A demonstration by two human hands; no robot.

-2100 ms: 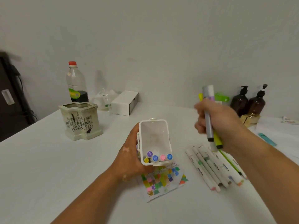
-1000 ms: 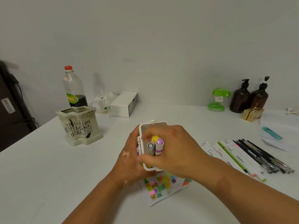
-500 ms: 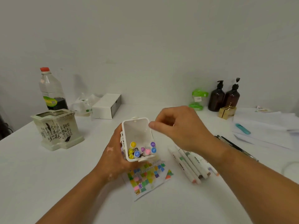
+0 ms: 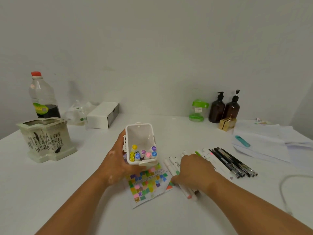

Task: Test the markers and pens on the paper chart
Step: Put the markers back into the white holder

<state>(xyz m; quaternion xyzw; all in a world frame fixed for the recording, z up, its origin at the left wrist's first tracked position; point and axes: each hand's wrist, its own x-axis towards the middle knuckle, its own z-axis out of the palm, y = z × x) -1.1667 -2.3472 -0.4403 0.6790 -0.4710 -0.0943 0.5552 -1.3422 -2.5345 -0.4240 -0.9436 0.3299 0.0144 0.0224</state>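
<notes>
My left hand grips a white marker box, tilted towards me, with several colour-capped markers standing in its near end. Below it on the table lies the paper chart, covered in coloured swatches. My right hand rests palm down on a row of white markers lying right of the chart, fingers curled over them. Whether the fingers hold one is hidden. Black pens lie further right.
A ceramic pot, a plastic bottle and a white box stand at the back left. Two brown pump bottles, a green container and a gold box are back right. Papers with a teal item lie far right.
My right hand dropped markers into the box, then moved away to the right and down onto the white markers on the table. The box now holds more markers.
</notes>
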